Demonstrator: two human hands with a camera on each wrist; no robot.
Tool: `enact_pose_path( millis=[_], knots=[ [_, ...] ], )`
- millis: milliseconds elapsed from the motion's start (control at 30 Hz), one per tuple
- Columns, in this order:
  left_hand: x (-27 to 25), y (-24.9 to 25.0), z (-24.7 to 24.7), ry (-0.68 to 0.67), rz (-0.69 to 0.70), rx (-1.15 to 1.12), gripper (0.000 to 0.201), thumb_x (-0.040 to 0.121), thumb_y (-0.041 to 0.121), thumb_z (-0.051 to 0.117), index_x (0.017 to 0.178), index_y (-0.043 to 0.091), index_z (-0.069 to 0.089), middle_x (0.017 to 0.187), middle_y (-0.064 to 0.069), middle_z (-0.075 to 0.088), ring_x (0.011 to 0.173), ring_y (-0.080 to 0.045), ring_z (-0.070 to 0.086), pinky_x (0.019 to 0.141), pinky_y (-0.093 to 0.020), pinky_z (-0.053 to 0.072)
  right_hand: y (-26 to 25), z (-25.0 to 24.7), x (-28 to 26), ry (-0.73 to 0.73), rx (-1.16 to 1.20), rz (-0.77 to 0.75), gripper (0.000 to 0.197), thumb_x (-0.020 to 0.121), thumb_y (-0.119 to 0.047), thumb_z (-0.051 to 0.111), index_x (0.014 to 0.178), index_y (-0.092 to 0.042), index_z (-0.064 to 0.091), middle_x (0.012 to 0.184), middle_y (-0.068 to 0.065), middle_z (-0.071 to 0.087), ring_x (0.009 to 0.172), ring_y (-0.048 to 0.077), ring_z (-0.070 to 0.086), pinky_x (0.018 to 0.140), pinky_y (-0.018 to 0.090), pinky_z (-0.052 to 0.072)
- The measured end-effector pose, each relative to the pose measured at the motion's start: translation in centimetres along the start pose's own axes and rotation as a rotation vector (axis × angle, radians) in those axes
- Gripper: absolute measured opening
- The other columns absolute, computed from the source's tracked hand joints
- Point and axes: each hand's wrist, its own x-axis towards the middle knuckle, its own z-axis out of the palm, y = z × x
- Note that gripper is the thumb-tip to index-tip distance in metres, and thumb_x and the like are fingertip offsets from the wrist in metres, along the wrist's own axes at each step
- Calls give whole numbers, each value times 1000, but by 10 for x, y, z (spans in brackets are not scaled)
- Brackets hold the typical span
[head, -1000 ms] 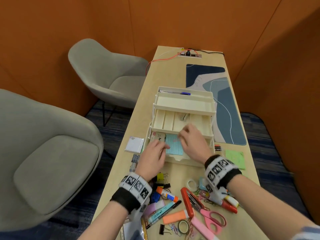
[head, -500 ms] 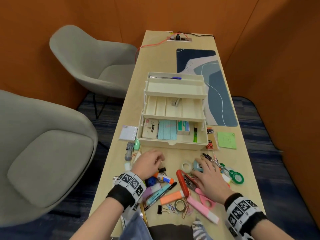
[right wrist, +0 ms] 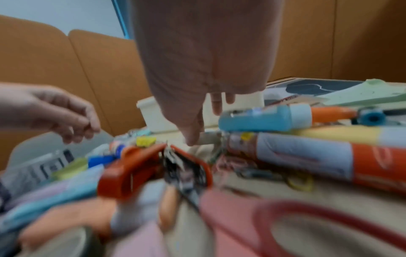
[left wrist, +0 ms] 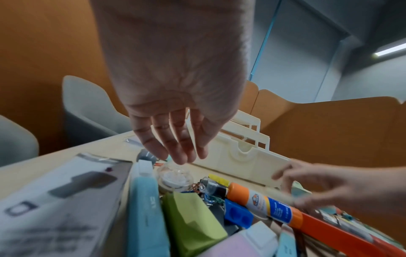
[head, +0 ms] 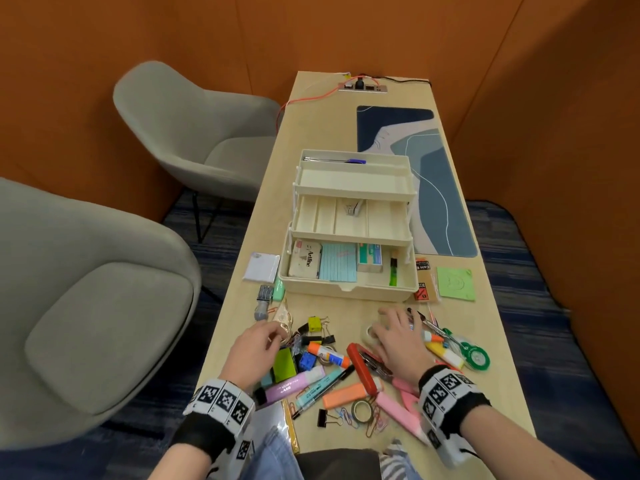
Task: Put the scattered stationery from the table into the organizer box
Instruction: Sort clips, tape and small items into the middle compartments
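The cream three-tier organizer box (head: pixel 349 292) stands open mid-table; its bottom tray holds a notepad, small boxes and a green marker. In front of it lies a heap of stationery: glue stick (head: pixel 327 353), red stapler (head: pixel 362 370), pink scissors (head: pixel 405 396), binder clips (head: pixel 313 323) and highlighters. My left hand (head: pixel 273 336) hovers with straight fingers (left wrist: pixel 180 156) just above a small clear round container (left wrist: pixel 175 179) and holds nothing. My right hand (head: pixel 384 323) is spread over a tape roll (head: pixel 367 332); its thumb (right wrist: pixel 193 137) touches the roll in the blurred right wrist view.
Two grey chairs (head: pixel 104 306) stand left of the narrow table. A blue desk mat (head: pixel 433 185) lies at the far right and a power socket (head: pixel 362 87) at the far end. A white notepad (head: pixel 260 267) and a green sticky pad (head: pixel 454 283) flank the box.
Both hands left the box's bottom tray and came back to the heap. The right hand then moved forward onto the tape roll; the left shifted over the clear container.
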Motion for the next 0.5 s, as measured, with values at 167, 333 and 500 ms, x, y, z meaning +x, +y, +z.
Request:
enact_pose_path(
  millis=[167, 333, 500],
  knots=[
    [-5, -6, 2, 37, -15, -17, 13, 93, 18, 52, 92, 26, 61, 96, 10, 59, 81, -3, 54, 70, -16, 35, -8, -56, 16, 333, 493, -3, 8, 92, -31, 47, 92, -23, 44, 109, -5, 37, 103, 10, 35, 98, 33, 31],
    [-9, -8, 1, 16, -27, 5, 13, 92, 18, 52, 88, 30, 57, 95, 7, 58, 76, -7, 55, 71, -21, 39, 23, -111, 82, 553, 431, 164, 17, 92, -23, 50, 103, -10, 52, 111, 5, 40, 96, 20, 49, 88, 32, 46],
    [-14, -10, -2, 61, -56, 28, 12, 92, 18, 53, 96, 19, 64, 95, 5, 58, 77, -11, 54, 70, -23, 36, 40, -123, 127, 358, 44, 289, 21, 94, -22, 42, 95, -14, 60, 108, 11, 56, 103, 29, 48, 94, 45, 33]
  ],
)
